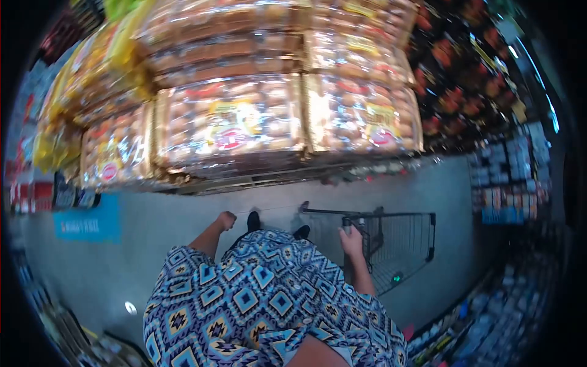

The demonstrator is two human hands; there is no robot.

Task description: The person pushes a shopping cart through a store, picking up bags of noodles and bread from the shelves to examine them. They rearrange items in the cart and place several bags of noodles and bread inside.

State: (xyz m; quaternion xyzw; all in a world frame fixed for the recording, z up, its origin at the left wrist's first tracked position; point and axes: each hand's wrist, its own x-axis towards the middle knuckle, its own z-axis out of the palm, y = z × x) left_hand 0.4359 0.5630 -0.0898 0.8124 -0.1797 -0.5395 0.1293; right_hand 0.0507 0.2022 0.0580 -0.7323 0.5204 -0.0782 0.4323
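My right hand [351,240] is wrapped round the dark handle [347,223] of a shopping cart, at the cart's near left corner. The wire cart [397,214] stands to my right on the grey floor, with a small green thing [397,278] showing at its lower side. My left hand [227,220] hangs at my left side, its fingers curled in and nothing seen in them. Nearest ahead of it is a stack of clear-wrapped packs [229,119] of rounded light-brown pieces, with yellow and pink labels. Neither hand touches the packs.
Yellow bags [58,131] lie at the stack's left end. Dark packs with red-orange prints [449,104] stand at its right. A blue floor sign [88,221] lies to the left. Loaded shelves [510,168] line the right side, and more goods [489,318] fill the lower right.
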